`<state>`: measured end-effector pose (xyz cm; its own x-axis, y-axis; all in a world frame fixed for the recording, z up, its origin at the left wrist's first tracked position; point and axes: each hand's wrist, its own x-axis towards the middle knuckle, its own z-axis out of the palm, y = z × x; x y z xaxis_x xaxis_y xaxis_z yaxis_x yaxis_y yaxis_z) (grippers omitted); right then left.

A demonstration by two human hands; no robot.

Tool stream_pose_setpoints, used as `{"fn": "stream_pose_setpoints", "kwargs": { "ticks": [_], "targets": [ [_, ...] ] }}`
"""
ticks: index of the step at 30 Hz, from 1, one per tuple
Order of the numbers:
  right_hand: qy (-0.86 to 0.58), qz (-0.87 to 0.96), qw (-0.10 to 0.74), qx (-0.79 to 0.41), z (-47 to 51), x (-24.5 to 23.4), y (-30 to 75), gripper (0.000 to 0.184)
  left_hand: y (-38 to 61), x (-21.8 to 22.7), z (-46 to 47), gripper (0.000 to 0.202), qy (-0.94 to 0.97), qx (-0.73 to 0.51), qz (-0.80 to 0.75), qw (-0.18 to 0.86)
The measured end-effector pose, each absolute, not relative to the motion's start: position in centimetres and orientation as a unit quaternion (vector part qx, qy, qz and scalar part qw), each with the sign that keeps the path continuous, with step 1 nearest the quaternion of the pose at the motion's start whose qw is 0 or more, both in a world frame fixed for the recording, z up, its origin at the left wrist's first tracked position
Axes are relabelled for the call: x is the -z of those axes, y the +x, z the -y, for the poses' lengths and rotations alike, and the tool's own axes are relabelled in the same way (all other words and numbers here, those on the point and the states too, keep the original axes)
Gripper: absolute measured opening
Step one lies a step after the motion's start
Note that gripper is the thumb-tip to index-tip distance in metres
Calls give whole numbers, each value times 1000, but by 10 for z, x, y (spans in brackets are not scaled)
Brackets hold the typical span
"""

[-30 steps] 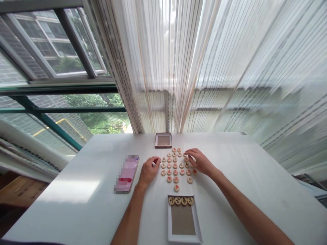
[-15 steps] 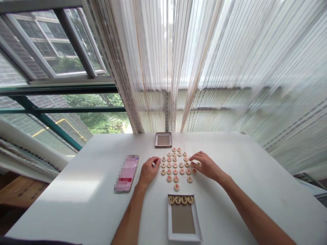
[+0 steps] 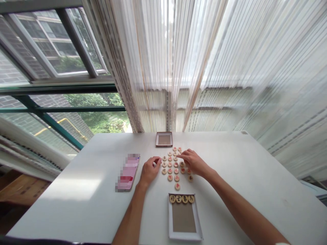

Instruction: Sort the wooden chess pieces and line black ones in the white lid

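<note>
Round wooden Chinese chess pieces [image 3: 176, 164] with red or black characters lie face up in loose rows on the white table. My right hand [image 3: 195, 161] reaches over them from the right, its index finger stretched out to a black-character piece [image 3: 175, 158] and covering several others. I cannot tell whether the fingertip touches it. At the left edge of the group rests my left hand [image 3: 150, 169], fingers curled round to the thumb, with nothing visible in them. A shallow open box [image 3: 199, 217] stands nearest me, a row of black-character pieces [image 3: 181, 198] along its far end.
A second shallow box or lid [image 3: 164, 146] sits behind the pieces, close to the table's far edge. On the left lies a pink phone [image 3: 127, 172], partly blurred out. Striped sheer curtains [image 3: 217, 68] and a window [image 3: 51, 44] are beyond the table [image 3: 84, 160].
My right hand has moved left over the pieces, from their right edge to the middle of the group. The left hand has stayed in place. The box looks the same.
</note>
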<state>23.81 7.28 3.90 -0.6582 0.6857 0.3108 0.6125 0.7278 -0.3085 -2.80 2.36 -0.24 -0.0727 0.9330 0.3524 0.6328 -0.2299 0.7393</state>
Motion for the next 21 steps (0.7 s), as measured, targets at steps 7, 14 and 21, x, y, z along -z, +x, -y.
{"fn": "stream_pose_setpoints", "kwargs": {
  "ticks": [7, 14, 21],
  "targets": [
    [-354, 921, 146, -68, -83, -33, 225, 52, -30, 2, -23, 23, 652, -429, -601, 171],
    [-373, 918, 121, -66, -85, -35, 236, 38, -29, 1, -23, 22, 652, -427, -602, 171],
    [-422, 899, 106, -53, -86, -44, 224, 21, -29, -1, -22, 23, 650, -429, -604, 168]
  ]
}}
